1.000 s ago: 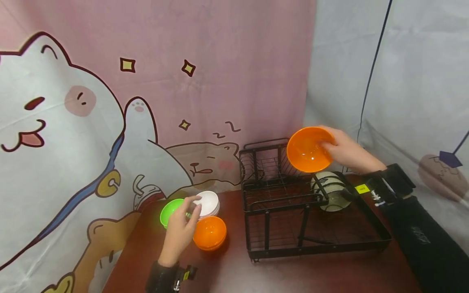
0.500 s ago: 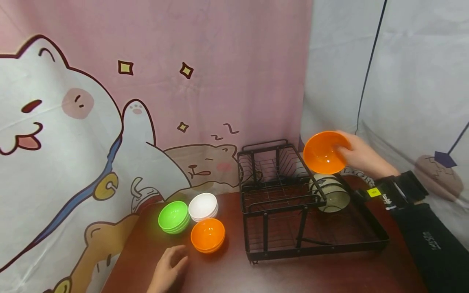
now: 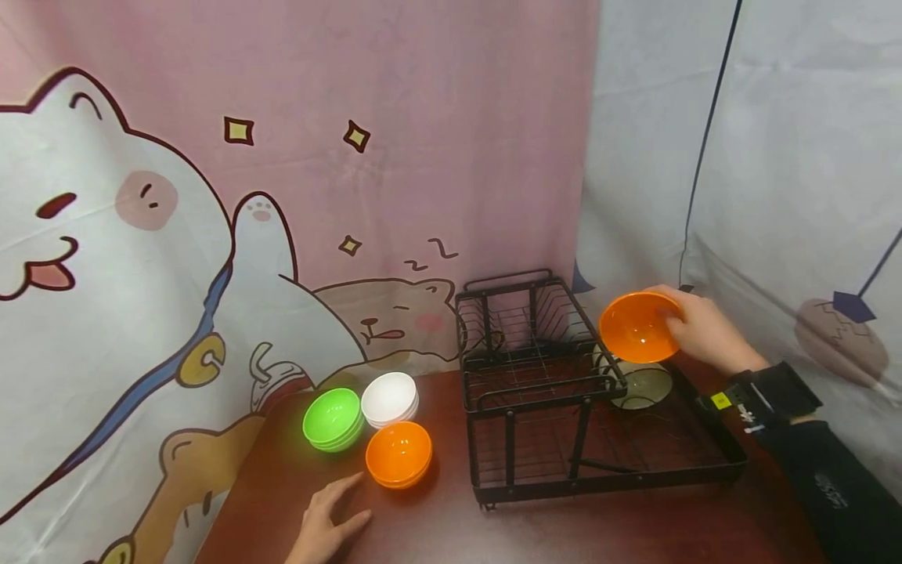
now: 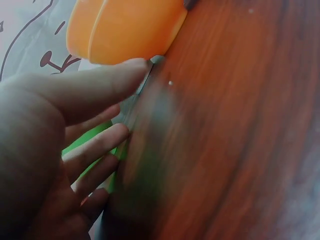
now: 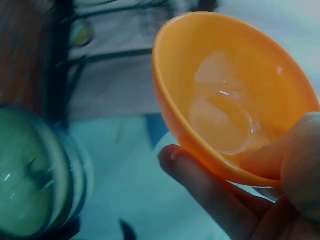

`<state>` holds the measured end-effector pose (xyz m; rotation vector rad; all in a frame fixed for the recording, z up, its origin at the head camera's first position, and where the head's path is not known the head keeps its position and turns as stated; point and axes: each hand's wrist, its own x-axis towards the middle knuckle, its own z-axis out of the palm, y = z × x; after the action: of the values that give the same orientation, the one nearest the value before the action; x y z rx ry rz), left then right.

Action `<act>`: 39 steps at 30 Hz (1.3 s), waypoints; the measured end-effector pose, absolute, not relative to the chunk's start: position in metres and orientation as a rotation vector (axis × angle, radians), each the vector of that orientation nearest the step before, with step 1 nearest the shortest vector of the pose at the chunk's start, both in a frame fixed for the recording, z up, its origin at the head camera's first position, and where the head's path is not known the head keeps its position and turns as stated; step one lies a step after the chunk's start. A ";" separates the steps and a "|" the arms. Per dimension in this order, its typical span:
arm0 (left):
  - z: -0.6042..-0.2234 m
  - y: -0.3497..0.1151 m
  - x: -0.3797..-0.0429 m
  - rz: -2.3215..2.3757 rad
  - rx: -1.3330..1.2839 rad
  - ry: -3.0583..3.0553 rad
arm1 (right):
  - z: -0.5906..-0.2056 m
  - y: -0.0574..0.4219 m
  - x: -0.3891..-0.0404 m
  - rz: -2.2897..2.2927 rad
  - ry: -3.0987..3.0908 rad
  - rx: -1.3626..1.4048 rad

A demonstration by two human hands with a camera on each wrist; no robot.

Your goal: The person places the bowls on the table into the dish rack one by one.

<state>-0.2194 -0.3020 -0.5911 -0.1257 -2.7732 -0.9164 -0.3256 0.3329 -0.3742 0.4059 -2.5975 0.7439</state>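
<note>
Orange bowl (image 3: 636,329) | seems light, stiff, perhaps slippery | best held by rim | right hand (image 3: 707,329) pinches it | left hand (image 3: 326,518) loosely spread

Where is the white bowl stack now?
In the head view, the white bowl stack stands left of the black rack, behind the stacked orange bowls and right of the green bowls.

The held bowl (image 3: 637,333) is orange, the left stack (image 3: 333,419) green, the far stack (image 3: 390,399) white, rack (image 3: 510,446) black, table (image 3: 423,529) streaked red-brown.
</note>
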 end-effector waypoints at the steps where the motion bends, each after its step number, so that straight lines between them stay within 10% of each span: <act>1: -0.592 -0.302 -0.219 -0.900 -0.146 -2.763 | -0.379 0.334 -0.326 0.727 -2.594 0.406; 39: -0.595 -0.301 -0.217 -0.778 -0.235 -2.798 | -0.467 0.341 -0.313 -0.091 -2.309 0.964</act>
<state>-0.2171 -0.3006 -0.5949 -0.2349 -2.7979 -0.7780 -0.3134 0.3405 -0.4668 0.9637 -2.3093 -0.0910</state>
